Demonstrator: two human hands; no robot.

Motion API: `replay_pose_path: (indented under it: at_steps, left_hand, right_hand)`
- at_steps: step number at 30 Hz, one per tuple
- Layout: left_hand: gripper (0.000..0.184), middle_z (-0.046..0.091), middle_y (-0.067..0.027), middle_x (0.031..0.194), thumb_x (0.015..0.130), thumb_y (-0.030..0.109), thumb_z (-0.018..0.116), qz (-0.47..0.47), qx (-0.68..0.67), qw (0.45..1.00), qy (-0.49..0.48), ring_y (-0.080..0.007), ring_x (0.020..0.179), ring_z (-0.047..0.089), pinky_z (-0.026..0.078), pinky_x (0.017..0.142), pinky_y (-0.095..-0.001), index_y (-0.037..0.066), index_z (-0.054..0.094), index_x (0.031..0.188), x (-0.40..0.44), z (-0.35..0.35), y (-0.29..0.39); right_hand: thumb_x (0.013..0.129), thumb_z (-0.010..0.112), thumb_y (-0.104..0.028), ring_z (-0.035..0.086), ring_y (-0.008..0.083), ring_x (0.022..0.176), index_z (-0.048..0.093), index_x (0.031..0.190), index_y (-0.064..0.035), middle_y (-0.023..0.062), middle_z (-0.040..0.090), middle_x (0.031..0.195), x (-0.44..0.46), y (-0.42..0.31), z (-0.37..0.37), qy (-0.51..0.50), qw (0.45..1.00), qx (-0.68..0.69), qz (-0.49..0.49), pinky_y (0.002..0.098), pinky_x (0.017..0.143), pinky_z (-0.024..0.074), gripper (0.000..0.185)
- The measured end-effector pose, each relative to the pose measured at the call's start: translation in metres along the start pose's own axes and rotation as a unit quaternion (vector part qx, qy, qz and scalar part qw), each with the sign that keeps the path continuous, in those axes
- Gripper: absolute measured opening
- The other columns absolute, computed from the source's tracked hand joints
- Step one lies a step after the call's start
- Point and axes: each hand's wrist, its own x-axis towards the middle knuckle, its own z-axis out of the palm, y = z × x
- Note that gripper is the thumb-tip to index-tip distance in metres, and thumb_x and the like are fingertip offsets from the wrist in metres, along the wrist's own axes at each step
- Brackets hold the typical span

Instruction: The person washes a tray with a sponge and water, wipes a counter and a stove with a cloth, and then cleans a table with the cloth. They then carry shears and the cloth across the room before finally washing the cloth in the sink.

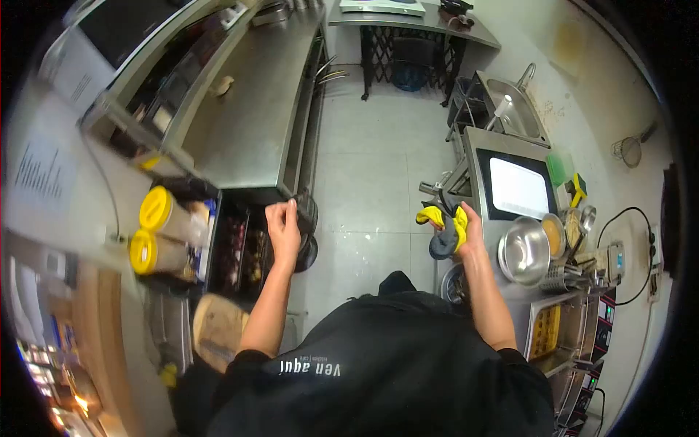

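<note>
My right hand [472, 231] is closed around a bundle of yellow and dark grey gloves [453, 229], whose finger-like parts hang out toward the left. It is held over the floor beside the right-hand counter. My left hand [282, 227] is raised at the near corner of the long steel table [244, 131]. Its fingers are curled in, and what they hold, if anything, is hidden. Just under that hand are dark bins [237, 251] with food in them.
Two yellow-lidded tubs [164, 251] and a wooden board [218, 328] are on the left. Metal bowls [526, 251], a white tablet-like panel [518, 188] and a sink [513, 109] line the right. A tiled floor aisle [364, 160] runs between, toward a far table [408, 20].
</note>
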Motion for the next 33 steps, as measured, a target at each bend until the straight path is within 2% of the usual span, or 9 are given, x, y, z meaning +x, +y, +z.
replay_pose_path:
  at_steps: [3, 8, 11, 20, 23, 25, 27, 28, 33]
  left_hand:
    - [0.027, 0.051, -0.0104, 0.085, 0.091, 0.024, 0.059, -0.014, 0.017, 1.000, 0.021, -0.0215, 0.083, 0.046, 0.039, 0.077, -0.0321, 0.000, 0.057, 0.078, 0.109, 0.068, -0.009]
    - [0.027, 0.046, -0.0121, 0.093, 0.088, 0.023, 0.063, 0.088, 0.121, 0.983, 0.103, -0.0212, 0.081, 0.045, 0.041, 0.073, -0.0342, -0.001, 0.058, 0.078, 0.261, 0.133, -0.080]
    - [0.024, 0.047, -0.0135, 0.095, 0.087, 0.023, 0.063, 0.143, 0.278, 0.946, 0.085, -0.0265, 0.083, 0.051, 0.044, 0.073, -0.0367, 0.000, 0.061, 0.085, 0.321, 0.146, -0.130]
    - [0.021, 0.051, -0.0213, 0.096, 0.086, 0.020, 0.061, 0.183, 0.484, 0.854, -0.048, -0.0371, 0.086, 0.053, 0.044, 0.075, -0.0438, -0.001, 0.060, 0.089, 0.408, 0.159, -0.275]
    - [0.035, 0.052, -0.0213, 0.101, 0.088, 0.035, 0.057, -0.004, 0.523, 0.850, -0.051, -0.0382, 0.093, 0.053, 0.043, 0.079, -0.0472, 0.002, 0.060, 0.098, 0.427, 0.176, -0.311]
    - [0.047, 0.054, -0.0176, 0.110, 0.088, 0.047, 0.053, -0.013, 0.621, 0.783, -0.024, -0.0356, 0.100, 0.054, 0.042, 0.084, -0.0494, 0.006, 0.058, 0.110, 0.455, 0.217, -0.309]
    - [0.056, 0.052, -0.0135, 0.121, 0.088, 0.053, 0.050, -0.039, 0.724, 0.673, 0.142, -0.0324, 0.111, 0.051, 0.041, 0.090, -0.0495, 0.009, 0.053, 0.122, 0.491, 0.263, -0.313]
    - [0.061, 0.047, -0.0135, 0.130, 0.089, 0.052, 0.050, -0.077, 0.714, 0.687, 0.109, -0.0316, 0.119, 0.046, 0.038, 0.096, -0.0463, 0.008, 0.045, 0.131, 0.521, 0.298, -0.310]
    - [0.056, 0.046, -0.0239, 0.128, 0.085, 0.026, 0.062, 0.262, 0.382, 0.878, -0.120, -0.0395, 0.118, 0.044, 0.034, 0.102, -0.0473, -0.003, 0.044, 0.129, 0.671, 0.561, -0.258]
  right_hand:
    - [0.086, 0.049, -0.032, 0.059, 0.0401, 0.102, 0.053, 0.116, 0.0063, 0.0231, 0.059, 0.114, 0.067, -0.042, 0.012, -0.028, 0.999, 0.009, -0.025, 0.0520, 0.091, 0.0470, 0.049]
    - [0.076, 0.046, -0.022, 0.055, 0.0373, 0.109, 0.045, 0.126, 0.0058, 0.0232, 0.053, 0.123, 0.200, -0.113, 0.021, -0.082, 0.996, 0.026, -0.032, 0.0464, 0.100, 0.0417, 0.057]
    - [0.093, 0.036, -0.019, 0.057, 0.0385, 0.106, 0.045, 0.122, 0.0073, 0.0246, 0.054, 0.118, 0.265, -0.164, 0.062, -0.008, 1.000, 0.015, -0.016, 0.0497, 0.094, 0.0464, 0.040]
    - [0.099, 0.034, -0.027, 0.062, 0.0341, 0.096, 0.051, 0.114, 0.0007, 0.0180, 0.061, 0.109, 0.490, -0.306, 0.161, -0.012, 0.995, -0.021, -0.093, 0.0462, 0.088, 0.0504, 0.036]
    - [0.100, 0.036, -0.027, 0.062, 0.0340, 0.099, 0.050, 0.118, -0.0003, 0.0179, 0.060, 0.113, 0.530, -0.357, 0.161, -0.016, 0.989, 0.017, -0.149, 0.0475, 0.088, 0.0505, 0.036]
    - [0.100, 0.033, -0.029, 0.061, 0.0342, 0.100, 0.048, 0.122, 0.0001, 0.0194, 0.060, 0.114, 0.535, -0.390, 0.159, 0.016, 0.977, 0.036, -0.211, 0.0495, 0.086, 0.0508, 0.039]
    - [0.101, 0.031, -0.030, 0.062, 0.0362, 0.095, 0.051, 0.112, -0.0005, 0.0207, 0.061, 0.107, 0.560, -0.428, 0.108, 0.117, 0.959, 0.099, -0.240, 0.0498, 0.084, 0.0514, 0.038]
    - [0.101, 0.031, -0.032, 0.062, 0.0354, 0.093, 0.051, 0.108, -0.0010, 0.0198, 0.061, 0.104, 0.560, -0.451, 0.092, 0.155, 0.941, 0.108, -0.280, 0.0498, 0.083, 0.0516, 0.037]
    - [0.100, 0.035, -0.039, 0.063, 0.0289, 0.088, 0.054, 0.111, -0.0024, 0.0128, 0.062, 0.100, 0.523, -0.553, 0.067, 0.272, 0.874, -0.003, -0.404, 0.0468, 0.084, 0.0505, 0.042]
